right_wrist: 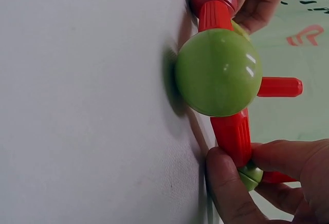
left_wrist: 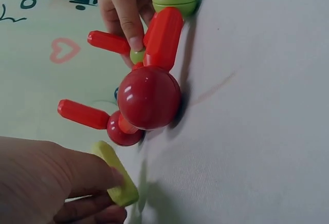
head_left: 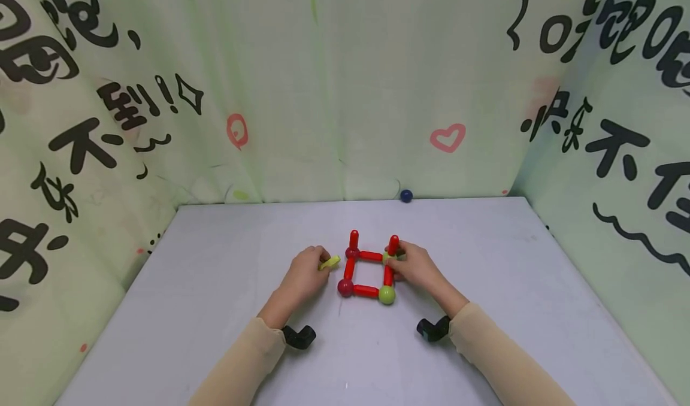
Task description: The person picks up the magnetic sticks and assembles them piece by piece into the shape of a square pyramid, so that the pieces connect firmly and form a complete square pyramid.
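Note:
A square of red rods (head_left: 366, 291) lies on the table, joined by balls at its corners. The near left corner is a dark red ball (head_left: 345, 287), and a green ball (head_left: 386, 295) forms the near right one. From each far corner a red rod stands upright, the left one on another dark red ball (left_wrist: 124, 128). My right hand (head_left: 417, 266) pinches the far right green ball (right_wrist: 250, 176) between thumb and fingers. Just left of the square, my left hand (head_left: 308, 272) holds a short yellow-green rod (left_wrist: 117, 175), apart from the red pieces.
A dark blue ball (head_left: 406, 196) sits at the table's back edge, against the curtain. Printed fabric curtains (head_left: 377, 94) enclose the white table (head_left: 215, 334) at the back and both sides. Black wrist-worn devices (head_left: 299, 338) stick out inward at both cuffs.

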### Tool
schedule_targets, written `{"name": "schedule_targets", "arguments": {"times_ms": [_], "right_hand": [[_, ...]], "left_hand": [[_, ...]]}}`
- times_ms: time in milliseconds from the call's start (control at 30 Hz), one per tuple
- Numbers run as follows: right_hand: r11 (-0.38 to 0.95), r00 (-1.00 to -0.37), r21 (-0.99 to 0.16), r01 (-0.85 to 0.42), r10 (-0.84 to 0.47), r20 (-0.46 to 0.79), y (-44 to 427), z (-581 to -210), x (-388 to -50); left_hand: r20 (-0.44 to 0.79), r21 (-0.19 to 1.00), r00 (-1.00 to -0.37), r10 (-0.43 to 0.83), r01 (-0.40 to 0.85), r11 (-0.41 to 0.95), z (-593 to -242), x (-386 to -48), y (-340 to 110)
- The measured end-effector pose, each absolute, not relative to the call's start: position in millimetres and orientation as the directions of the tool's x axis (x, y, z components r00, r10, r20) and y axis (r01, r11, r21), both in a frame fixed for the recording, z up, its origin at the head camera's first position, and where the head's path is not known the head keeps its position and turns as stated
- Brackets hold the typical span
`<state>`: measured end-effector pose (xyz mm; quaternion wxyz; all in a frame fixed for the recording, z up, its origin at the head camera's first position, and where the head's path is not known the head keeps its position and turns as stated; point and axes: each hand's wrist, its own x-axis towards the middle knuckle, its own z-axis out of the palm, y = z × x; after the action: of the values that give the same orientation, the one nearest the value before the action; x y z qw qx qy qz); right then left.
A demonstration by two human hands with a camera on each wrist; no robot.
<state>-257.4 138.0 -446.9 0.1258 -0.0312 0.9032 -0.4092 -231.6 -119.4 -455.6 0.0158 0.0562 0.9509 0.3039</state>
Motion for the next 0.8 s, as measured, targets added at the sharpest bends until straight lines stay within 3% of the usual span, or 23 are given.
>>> {"name": "schedule_targets", "arguments": {"times_ms": [400, 800], "right_hand": [[0.679, -0.966, -0.733, 0.034, -0.165, -0.198, 137, -446, -259], [0.665, -0.959, -0.744, 0.065, -0.164, -0.230, 136, -444, -258]], "left_hand": [[0.045, 0.774, -0.981, 0.189, 0.154, 0.615, -447, -220, -122], [0.069, 0.743, -0.948, 0.309, 0.256, 0.619, -438, -206, -112]]}}
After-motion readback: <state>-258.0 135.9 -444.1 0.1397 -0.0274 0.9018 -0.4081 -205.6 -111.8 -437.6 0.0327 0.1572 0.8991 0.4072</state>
